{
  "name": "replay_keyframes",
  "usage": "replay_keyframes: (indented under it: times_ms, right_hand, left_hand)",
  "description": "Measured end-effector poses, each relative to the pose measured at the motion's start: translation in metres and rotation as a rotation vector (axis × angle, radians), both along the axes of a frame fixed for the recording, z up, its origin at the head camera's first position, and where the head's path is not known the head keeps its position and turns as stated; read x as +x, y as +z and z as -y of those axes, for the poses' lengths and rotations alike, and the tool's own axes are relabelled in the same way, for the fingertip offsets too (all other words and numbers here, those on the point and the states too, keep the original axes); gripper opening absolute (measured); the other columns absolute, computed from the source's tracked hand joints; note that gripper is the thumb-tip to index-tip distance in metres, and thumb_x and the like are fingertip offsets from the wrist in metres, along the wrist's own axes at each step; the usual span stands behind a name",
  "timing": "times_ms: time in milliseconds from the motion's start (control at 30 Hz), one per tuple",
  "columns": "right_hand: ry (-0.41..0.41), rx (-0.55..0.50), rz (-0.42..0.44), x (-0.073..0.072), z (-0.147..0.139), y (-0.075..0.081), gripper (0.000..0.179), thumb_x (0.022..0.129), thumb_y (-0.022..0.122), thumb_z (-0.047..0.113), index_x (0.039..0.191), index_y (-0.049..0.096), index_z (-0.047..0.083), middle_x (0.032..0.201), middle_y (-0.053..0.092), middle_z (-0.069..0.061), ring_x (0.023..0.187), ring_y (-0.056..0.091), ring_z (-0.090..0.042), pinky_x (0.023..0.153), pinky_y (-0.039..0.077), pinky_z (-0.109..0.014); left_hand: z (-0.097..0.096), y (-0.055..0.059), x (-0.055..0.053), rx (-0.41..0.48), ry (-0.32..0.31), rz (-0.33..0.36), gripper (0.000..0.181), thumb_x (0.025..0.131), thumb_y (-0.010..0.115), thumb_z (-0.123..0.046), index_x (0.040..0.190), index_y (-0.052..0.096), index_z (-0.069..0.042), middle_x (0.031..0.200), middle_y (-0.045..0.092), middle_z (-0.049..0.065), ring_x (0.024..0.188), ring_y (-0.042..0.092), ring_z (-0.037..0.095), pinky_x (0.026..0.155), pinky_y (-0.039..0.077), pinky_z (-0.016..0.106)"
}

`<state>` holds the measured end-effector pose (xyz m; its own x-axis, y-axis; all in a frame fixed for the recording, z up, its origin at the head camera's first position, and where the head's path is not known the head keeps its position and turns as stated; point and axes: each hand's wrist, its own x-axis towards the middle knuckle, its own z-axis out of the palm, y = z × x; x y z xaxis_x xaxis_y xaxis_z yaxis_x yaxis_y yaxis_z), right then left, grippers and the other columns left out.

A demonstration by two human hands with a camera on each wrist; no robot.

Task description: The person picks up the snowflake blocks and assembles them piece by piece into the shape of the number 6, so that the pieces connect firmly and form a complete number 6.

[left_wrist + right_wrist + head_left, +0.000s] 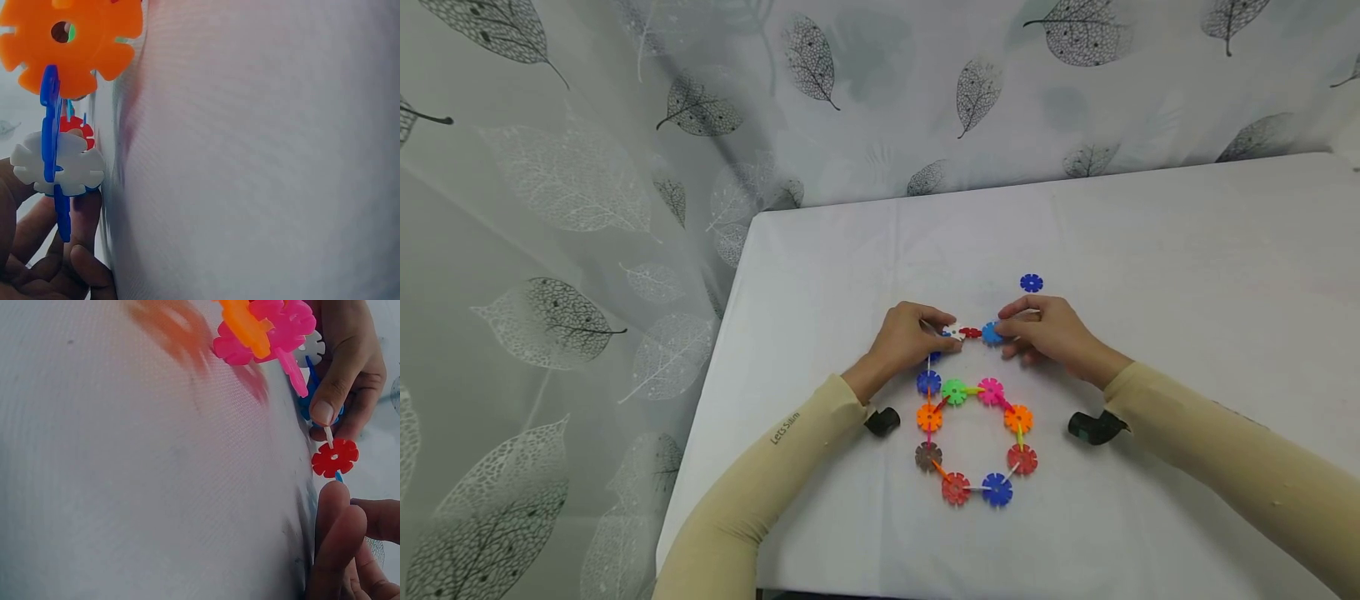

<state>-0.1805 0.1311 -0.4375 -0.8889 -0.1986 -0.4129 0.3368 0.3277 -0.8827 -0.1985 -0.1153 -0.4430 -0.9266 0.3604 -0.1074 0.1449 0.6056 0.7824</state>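
My left hand (pixel 901 340) pinches a white notched disc (pixel 955 331) at the top of a chain of plastic snowflake discs. A red disc (pixel 347 452) joins it on the right, seen edge-on from the head and face-on in the right wrist view. At the red disc's other side is a light blue disc (pixel 990 333), pinched between the thumb and fingers of my right hand (pixel 1054 335). Blue discs (pixel 49 131) sit edge-on by the white one in the left wrist view. Below, a ring of several discs continues the chain, including an orange disc (pixel 1018 419).
A loose blue disc (pixel 1032 283) lies beyond my right hand on the white tablecloth (pixel 820 275). Leaf-patterned curtains (pixel 880 100) hang behind the table and along its left side. Black wrist devices (pixel 1096 428) are on both forearms.
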Motion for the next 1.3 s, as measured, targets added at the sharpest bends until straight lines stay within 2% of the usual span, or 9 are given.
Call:
replay_keyframes:
  times_ms: [133, 433, 867, 1067, 1300]
  right_hand:
    - [-0.003, -0.012, -0.029, 0.001, -0.001, 0.000, 0.041, 0.100, 0.067, 0.023, 0.135, 0.060, 0.004, 0.094, 0.073, -0.012, 0.073, 0.071, -0.020, 0.062, 0.057, -0.026]
    - [-0.010, -0.003, -0.043, 0.000, 0.001, -0.003, 0.037, 0.099, 0.068, 0.023, 0.129, 0.066, 0.002, 0.091, 0.075, -0.012, 0.073, 0.072, -0.018, 0.062, 0.057, -0.026]
    - [0.046, 0.001, 0.008, -0.001, 0.005, -0.001, 0.040, 0.097, 0.071, 0.021, 0.124, 0.058, -0.006, 0.096, 0.077, -0.012, 0.077, 0.074, -0.018, 0.061, 0.056, -0.025]
    - [0.034, -0.006, 0.024, -0.003, 0.008, 0.000, 0.038, 0.097, 0.071, 0.018, 0.122, 0.059, -0.008, 0.091, 0.076, -0.011, 0.075, 0.073, -0.015, 0.064, 0.056, -0.023]
    - [0.003, -0.061, 0.070, -0.004, 0.010, 0.003, 0.038, 0.098, 0.069, 0.015, 0.124, 0.057, -0.011, 0.088, 0.075, -0.010, 0.075, 0.073, -0.014, 0.072, 0.058, -0.023]
  left_hand:
    - [0.000, 0.000, 0.000, -0.005, 0.005, 0.003, 0.035, 0.079, 0.090, -0.026, 0.111, 0.080, -0.015, 0.090, 0.070, -0.005, 0.074, 0.063, 0.010, 0.068, 0.051, 0.023]
    - [-0.002, 0.001, 0.000, -0.012, 0.010, -0.005, 0.035, 0.079, 0.090, -0.027, 0.110, 0.080, -0.015, 0.090, 0.070, -0.005, 0.073, 0.063, 0.009, 0.067, 0.051, 0.023]
    - [-0.001, 0.001, 0.000, -0.011, 0.017, 0.003, 0.035, 0.079, 0.090, -0.026, 0.111, 0.080, -0.014, 0.091, 0.072, -0.006, 0.073, 0.063, 0.008, 0.066, 0.051, 0.022]
    - [-0.001, 0.002, 0.002, -0.009, 0.020, 0.012, 0.035, 0.080, 0.089, -0.025, 0.111, 0.080, -0.012, 0.099, 0.075, -0.005, 0.075, 0.064, 0.008, 0.067, 0.051, 0.021]
    - [-0.002, 0.002, 0.003, -0.004, 0.028, 0.003, 0.034, 0.080, 0.089, -0.024, 0.111, 0.080, -0.011, 0.101, 0.075, -0.003, 0.076, 0.064, 0.007, 0.068, 0.052, 0.022]
